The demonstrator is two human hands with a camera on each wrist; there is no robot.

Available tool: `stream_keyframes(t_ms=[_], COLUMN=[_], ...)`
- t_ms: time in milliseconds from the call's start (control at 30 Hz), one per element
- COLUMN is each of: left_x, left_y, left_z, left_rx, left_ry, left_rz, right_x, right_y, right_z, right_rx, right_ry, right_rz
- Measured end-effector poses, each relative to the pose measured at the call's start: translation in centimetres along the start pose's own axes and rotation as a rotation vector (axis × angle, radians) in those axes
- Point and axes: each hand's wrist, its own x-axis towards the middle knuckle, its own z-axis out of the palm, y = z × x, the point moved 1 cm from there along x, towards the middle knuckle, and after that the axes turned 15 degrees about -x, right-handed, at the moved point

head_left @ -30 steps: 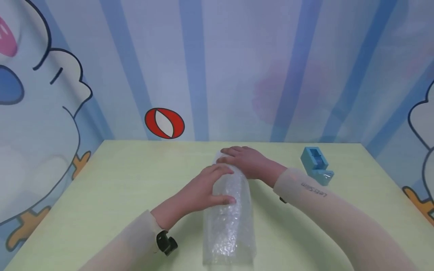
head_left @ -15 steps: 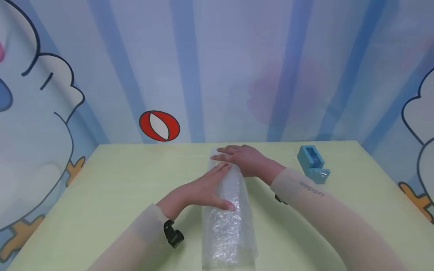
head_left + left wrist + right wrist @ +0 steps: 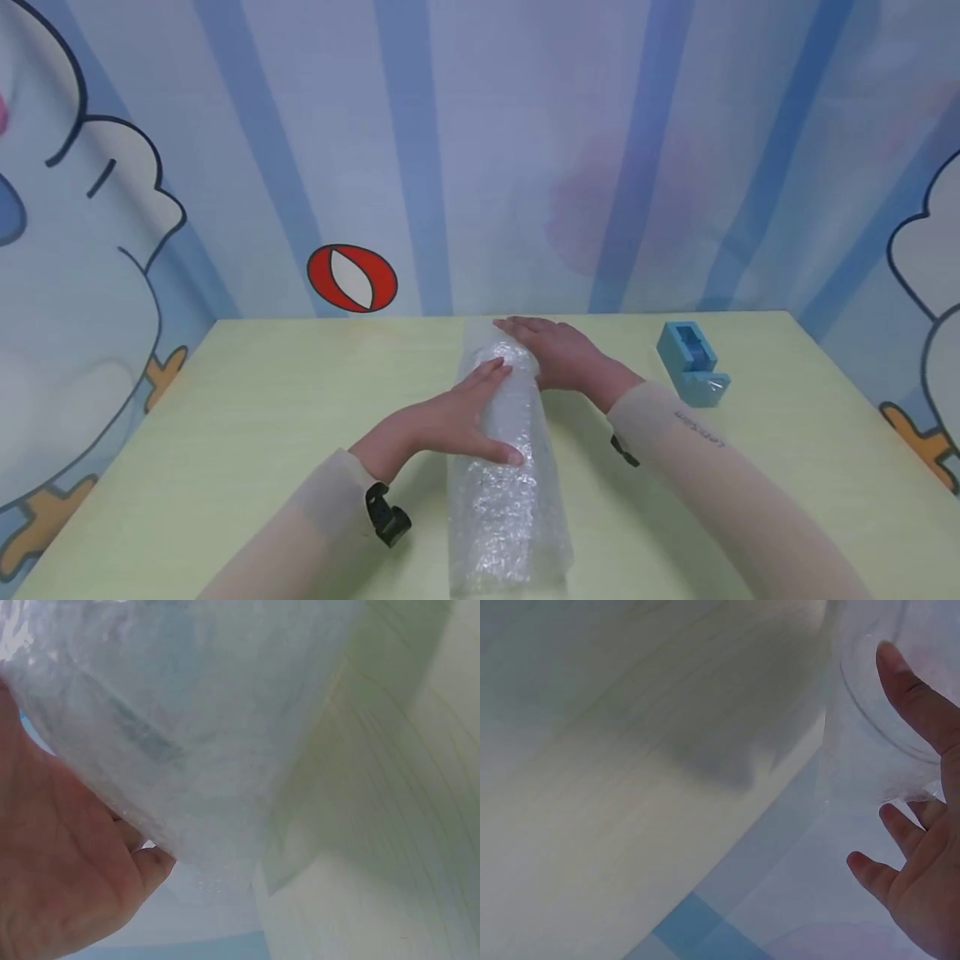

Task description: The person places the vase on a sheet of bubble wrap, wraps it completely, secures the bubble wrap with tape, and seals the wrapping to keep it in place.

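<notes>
A clear bubble-wrap bundle (image 3: 501, 500) runs front to back along the middle of the table. My left hand (image 3: 457, 417) rests on it from the left, fingers and thumb spread over its upper side. In the left wrist view the left palm (image 3: 67, 862) lies along the wrap. At the far end my right hand (image 3: 558, 350) touches the bundle's right side with extended fingers. The right wrist view shows the thumb (image 3: 911, 694) straight against the wrap, where a curved edge shows through. What lies inside the wrap cannot be made out.
A light-blue tape dispenser (image 3: 692, 362) stands to the right on the pale yellow table (image 3: 300, 392). Behind the table is a blue striped backdrop (image 3: 510, 167) with printed cartoon figures. A black wrist camera (image 3: 387, 517) is strapped on the left wrist.
My right hand's fingers have shifted from over the bundle's far end to its right side. My left hand has settled flatter on the wrap. The head view has shifted slightly.
</notes>
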Motion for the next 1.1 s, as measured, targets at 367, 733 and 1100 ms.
stream_keyframes(t_ms=[367, 733, 1100], left_x=[0.2, -0.3, -0.1], left_y=[0.4, 0.2, 0.1], left_z=[0.3, 0.0, 0.1], left_rx=[-0.001, 0.025, 0.011], left_ry=[0.011, 0.015, 0.016], left_rz=[-0.041, -0.042, -0.047], right_x=[-3.7, -10.9, -15.9], right_y=[2.3, 5.9, 9.1], right_z=[-0.4, -2.9, -2.4], right_rx=[0.339, 0.692, 0.715], right_ry=[0.098, 0.141, 0.109], right_rz=[0.246, 0.453, 0.519])
